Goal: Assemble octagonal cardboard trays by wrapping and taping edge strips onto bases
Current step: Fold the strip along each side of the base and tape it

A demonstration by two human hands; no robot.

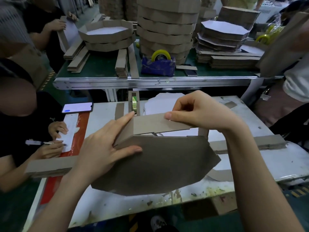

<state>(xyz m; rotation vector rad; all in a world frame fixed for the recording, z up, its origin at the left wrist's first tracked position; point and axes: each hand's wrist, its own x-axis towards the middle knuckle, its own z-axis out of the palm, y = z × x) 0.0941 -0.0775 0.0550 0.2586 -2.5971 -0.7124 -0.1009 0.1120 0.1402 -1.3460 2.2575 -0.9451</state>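
1 edge strip (150, 124) runs left-right along base (158, 164) far edge.

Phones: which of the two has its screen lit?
The near phone, on the white table; its screen glows, while the far phone on the green table is dark.

A: Pose of the octagonal base (163, 164)?
B: Brown face up — tilted above the tabletop (103, 118).
A: And the edge strip (150, 123)?
B: Upright along the far edge — folded round the far-left corner.
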